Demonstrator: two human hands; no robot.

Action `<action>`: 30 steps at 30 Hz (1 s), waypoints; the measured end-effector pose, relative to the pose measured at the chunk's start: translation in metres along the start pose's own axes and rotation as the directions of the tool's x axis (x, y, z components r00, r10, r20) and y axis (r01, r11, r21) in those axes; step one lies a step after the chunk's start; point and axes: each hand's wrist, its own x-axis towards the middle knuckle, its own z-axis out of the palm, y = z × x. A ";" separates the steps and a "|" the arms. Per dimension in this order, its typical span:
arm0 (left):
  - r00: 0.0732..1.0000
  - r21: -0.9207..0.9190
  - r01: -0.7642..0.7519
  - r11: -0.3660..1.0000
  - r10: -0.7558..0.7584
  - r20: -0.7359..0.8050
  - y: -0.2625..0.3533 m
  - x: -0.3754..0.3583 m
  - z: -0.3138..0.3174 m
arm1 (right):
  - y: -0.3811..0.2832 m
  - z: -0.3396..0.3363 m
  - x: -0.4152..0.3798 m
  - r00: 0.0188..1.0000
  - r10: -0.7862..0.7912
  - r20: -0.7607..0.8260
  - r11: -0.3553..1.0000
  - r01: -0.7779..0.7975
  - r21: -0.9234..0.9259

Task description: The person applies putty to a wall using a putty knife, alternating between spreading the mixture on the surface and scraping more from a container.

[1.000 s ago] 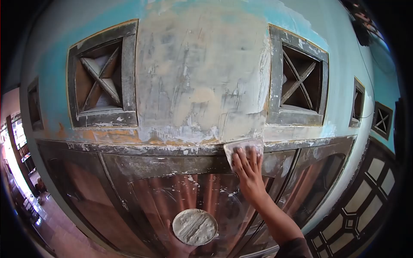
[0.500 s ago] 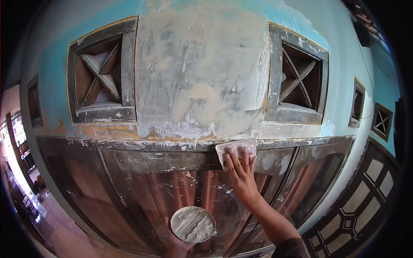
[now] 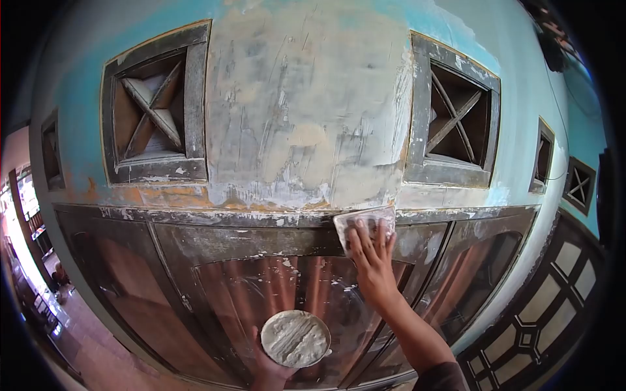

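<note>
My right hand (image 3: 375, 260) presses its fingers on a flat, pale, smeared scraper (image 3: 366, 225). The scraper's top edge lies against the patchy wall (image 3: 306, 130), just above the dark wooden frame (image 3: 261, 241). Low in the view, my left hand (image 3: 268, 365) holds a round container (image 3: 295, 339) of whitish paste from below and the left side. Ridges and a groove mark the paste. The wall's surface is beige and grey, with scratches and flaking bits along its bottom edge.
Square wooden vents with crossed slats flank the patch, one on the left (image 3: 153, 111) and one on the right (image 3: 454, 117). Glass panes (image 3: 261, 293) with reddish curtains behind fill the frame below. A dark panelled door (image 3: 541, 313) stands at right; a tiled floor (image 3: 98, 339) shows at lower left.
My right hand and the scraper have shifted slightly right along the wall's lower edge. The container in my left hand sits marginally further right and higher.
</note>
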 end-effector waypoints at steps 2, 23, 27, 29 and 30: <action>1.000 0.024 -0.027 0.999 0.027 0.006 -0.001 0.002 0.005 | -0.003 -0.026 0.006 0.997 0.020 -0.075 1.000 -0.019 0.019; 0.999 0.066 -0.052 0.996 0.052 0.002 0.004 0.011 0.017 | 0.026 -0.019 0.065 0.997 -0.002 -0.075 0.995 -0.006 -0.095; 0.998 0.060 -0.064 0.996 0.064 -0.009 0.002 0.007 0.012 | 0.015 0.012 0.020 1.000 -0.003 0.001 0.996 0.003 -0.089; 0.999 0.056 -0.045 0.997 0.044 0.007 0.005 0.000 0.016 | 0.011 0.009 0.001 1.000 -0.009 0.002 0.997 0.009 -0.083; 0.999 0.020 -0.035 0.999 0.034 0.041 0.006 -0.002 0.020 | 0.009 -0.001 -0.005 0.999 -0.002 -0.037 1.000 0.002 0.000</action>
